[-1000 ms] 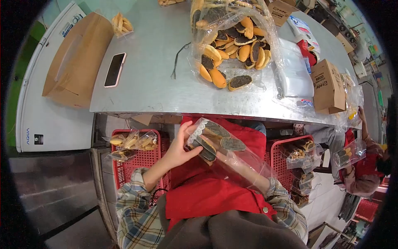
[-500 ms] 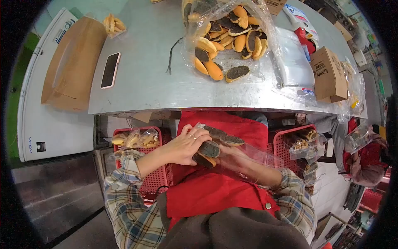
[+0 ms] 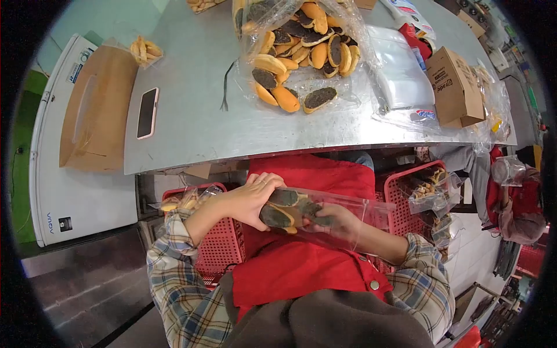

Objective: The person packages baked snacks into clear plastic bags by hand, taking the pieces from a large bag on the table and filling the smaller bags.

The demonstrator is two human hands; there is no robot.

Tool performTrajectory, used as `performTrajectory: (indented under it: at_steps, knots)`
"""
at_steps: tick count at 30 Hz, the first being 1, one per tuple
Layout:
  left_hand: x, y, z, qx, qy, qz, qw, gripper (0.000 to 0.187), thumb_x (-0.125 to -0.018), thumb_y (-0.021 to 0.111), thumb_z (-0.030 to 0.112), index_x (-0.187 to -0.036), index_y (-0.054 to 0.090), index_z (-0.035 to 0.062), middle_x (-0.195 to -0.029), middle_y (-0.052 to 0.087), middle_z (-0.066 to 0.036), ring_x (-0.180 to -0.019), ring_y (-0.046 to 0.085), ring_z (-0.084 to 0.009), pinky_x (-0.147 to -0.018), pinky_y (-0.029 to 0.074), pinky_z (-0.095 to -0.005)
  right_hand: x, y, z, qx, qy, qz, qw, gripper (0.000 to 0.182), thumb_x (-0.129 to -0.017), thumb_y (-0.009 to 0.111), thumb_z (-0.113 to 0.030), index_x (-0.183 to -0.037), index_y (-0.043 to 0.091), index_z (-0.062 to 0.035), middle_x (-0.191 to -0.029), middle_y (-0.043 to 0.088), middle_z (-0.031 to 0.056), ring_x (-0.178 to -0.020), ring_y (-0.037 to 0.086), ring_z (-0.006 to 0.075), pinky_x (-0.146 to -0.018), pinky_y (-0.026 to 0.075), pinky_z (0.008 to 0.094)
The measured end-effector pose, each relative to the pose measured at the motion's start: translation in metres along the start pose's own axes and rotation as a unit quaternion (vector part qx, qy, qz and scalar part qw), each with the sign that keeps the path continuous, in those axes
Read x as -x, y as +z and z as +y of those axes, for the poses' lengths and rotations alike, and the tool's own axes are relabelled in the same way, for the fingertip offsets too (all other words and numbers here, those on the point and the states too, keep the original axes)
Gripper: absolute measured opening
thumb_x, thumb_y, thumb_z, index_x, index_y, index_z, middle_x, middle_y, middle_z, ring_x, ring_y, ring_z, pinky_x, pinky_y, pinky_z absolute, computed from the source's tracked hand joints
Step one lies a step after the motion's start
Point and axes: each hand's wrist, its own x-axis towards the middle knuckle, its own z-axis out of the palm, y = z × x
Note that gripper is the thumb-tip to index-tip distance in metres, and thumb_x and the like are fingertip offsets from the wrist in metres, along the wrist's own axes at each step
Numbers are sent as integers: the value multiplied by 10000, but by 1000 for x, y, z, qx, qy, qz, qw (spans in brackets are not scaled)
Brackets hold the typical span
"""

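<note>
In front of the red apron I hold a clear plastic bag (image 3: 368, 211) with oval buns (image 3: 279, 217) inside, coated in dark crumbs. My left hand (image 3: 256, 200) wraps round the bag's left end from outside, thumb below and fingers above. Through the film my right hand (image 3: 336, 223) appears inside the bag, its fingers closed on a dark-topped bun (image 3: 316, 213). Part of that bun is hidden by the fingers. On the table beyond, a large open bag (image 3: 246, 87) holds many such buns, and one bun (image 3: 320, 100) lies at its near edge.
On the metal table (image 3: 191, 127) are a phone (image 3: 147, 113), a brown paper sheet (image 3: 96, 110), a stack of clear bags (image 3: 400, 69) and a carton (image 3: 455, 87). Red baskets (image 3: 217, 255) with bagged bread stand either side of me. Another person (image 3: 516, 197) is at far right.
The buns in the small bag have tipped down and shifted toward its left end, near my left hand. My right hand now shows further inside the bag. The whole view has shifted slightly.
</note>
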Motion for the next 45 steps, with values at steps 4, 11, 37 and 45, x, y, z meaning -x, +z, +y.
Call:
performTrajectory:
  at_steps: [4,11,37,45]
  knots:
    - [-9,-7,3,14,-6,-30,999,844,-464,790,296,-1137,360,22,-1099,407,-151,-1025,406,-327,-870,292,-381,-7,8,8,103,-10,-19,995,342,-864,452,-63,-1202,435,-18,-1129,520,90,-1003,537,181,-830,460,306]
    - [-9,1,26,-130,52,80,987,775,-499,774,263,-1148,407,52,-1183,415,-110,-1152,383,-275,-930,253,-457,-16,44,-14,-45,-98,-100,989,380,-866,476,-43,-1238,401,-26,-1200,484,82,-1108,470,175,-947,390,332]
    - [-34,98,30,229,-142,325,906,656,-676,765,162,-1185,368,41,-1158,469,-112,-1091,444,-204,-935,348,-340,32,-6,-9,94,-204,-202,953,791,-680,672,-48,-1348,250,-13,-1347,361,117,-1246,342,231,-1039,255,342]
    - [-38,92,27,528,-42,313,789,708,-647,767,28,-1245,389,10,-1254,454,-115,-1128,447,-168,-937,379,-315,25,-15,1,223,-192,-213,932,962,-674,716,5,-1403,99,-115,-1404,277,128,-1269,309,241,-1037,258,376]
